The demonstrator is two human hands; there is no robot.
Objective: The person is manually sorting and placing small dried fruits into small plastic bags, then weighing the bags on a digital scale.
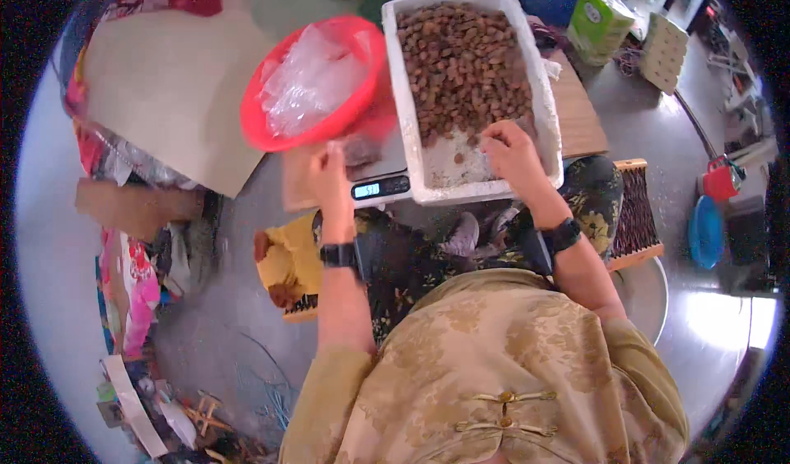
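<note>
My left hand [329,176] is closed, its fingertips at the edge of a small clear plastic bag [360,151] with something dark inside. The bag is over a digital scale [381,187] with a lit display. Over the near right part of a white foam box [403,118], my right hand [512,153] has its fingers bent together. Whatever they pinch is too small to make out. Many small brown oval pieces [461,60] fill the far part of the box; their exact kind is unclear. A few lie scattered on the white bottom at the near end.
A red basin [255,126] heaped with clear plastic bags [313,81] stands left of the box. Beige cardboard [164,93] lies farther left. A green tissue pack [599,23] is at the far right. A wooden-framed seat [634,217] and yellow cloth [292,254] flank my legs.
</note>
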